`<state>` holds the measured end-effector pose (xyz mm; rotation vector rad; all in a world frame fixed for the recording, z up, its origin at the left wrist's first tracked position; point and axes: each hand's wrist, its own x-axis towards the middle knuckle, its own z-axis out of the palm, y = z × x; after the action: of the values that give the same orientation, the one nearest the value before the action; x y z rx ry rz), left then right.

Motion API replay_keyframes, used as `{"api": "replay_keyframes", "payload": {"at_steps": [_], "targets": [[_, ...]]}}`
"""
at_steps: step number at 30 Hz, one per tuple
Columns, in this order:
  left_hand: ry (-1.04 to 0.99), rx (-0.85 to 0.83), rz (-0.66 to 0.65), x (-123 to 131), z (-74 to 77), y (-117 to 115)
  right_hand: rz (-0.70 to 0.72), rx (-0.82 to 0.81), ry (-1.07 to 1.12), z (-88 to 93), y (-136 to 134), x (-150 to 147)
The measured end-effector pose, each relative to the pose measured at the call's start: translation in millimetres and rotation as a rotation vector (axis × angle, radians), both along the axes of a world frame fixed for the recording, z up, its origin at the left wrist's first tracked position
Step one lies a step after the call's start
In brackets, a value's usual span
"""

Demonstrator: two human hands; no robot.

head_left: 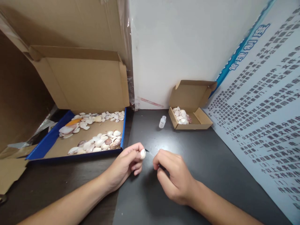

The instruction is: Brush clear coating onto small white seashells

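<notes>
Near the middle of the view, my left hand [127, 164] pinches a small white seashell [142, 153] between thumb and fingers. A thin brush [147, 151] with a dark, pointed tip reaches the shell's upper right side; its pale shaft runs toward my right hand [172, 175]. The fingers of that hand are curled closed around the shaft's other end, which they hide. Beyond the hands, a small clear bottle [162, 122] with a whitish label or content stands on the dark table.
At left lies an open blue-edged cardboard box [93, 127] with many seashells [99, 142] and an orange piece [73, 122]. A smaller open carton [194, 126] at back right holds more shells [181, 116]. A white panel [173, 53] and printed sheet [262, 125] border the table.
</notes>
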<state>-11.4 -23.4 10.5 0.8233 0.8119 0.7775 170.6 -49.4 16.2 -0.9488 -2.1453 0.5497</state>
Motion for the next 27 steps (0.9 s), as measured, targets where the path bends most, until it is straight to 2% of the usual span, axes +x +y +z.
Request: {"api": "replay_keyframes", "payload": {"at_steps": [3, 7, 8, 12, 17, 22, 27], "targets": [[0.003, -0.008, -0.001, 0.4, -0.6, 0.2, 0.041, 0.002, -0.023, 0.3, 0.8, -0.1], [-0.011, 0.007, 0.011, 0.7, 0.2, 0.4, -0.108, -0.022, -0.051, 1.2, 3.0, 1.3], [-0.017, 0.009, 0.017, 0.7, 0.4, 0.4, -0.106, -0.009, -0.028, 1.3, 3.3, 1.8], [-0.035, -0.007, 0.029, 1.2, 0.6, 0.4, 0.047, 0.030, 0.021, -0.7, 4.2, 2.4], [-0.057, -0.014, 0.027, 1.3, -0.2, 0.6, -0.086, -0.055, -0.028, -1.9, 7.5, 2.5], [-0.078, -0.011, -0.016, -1.4, -3.0, 1.0, 0.042, -0.010, 0.025, -1.7, 5.2, 1.7], [-0.108, 0.008, -0.047, -1.8, -4.2, -0.1, -0.102, -0.068, -0.057, -2.1, 4.4, 1.5]]}}
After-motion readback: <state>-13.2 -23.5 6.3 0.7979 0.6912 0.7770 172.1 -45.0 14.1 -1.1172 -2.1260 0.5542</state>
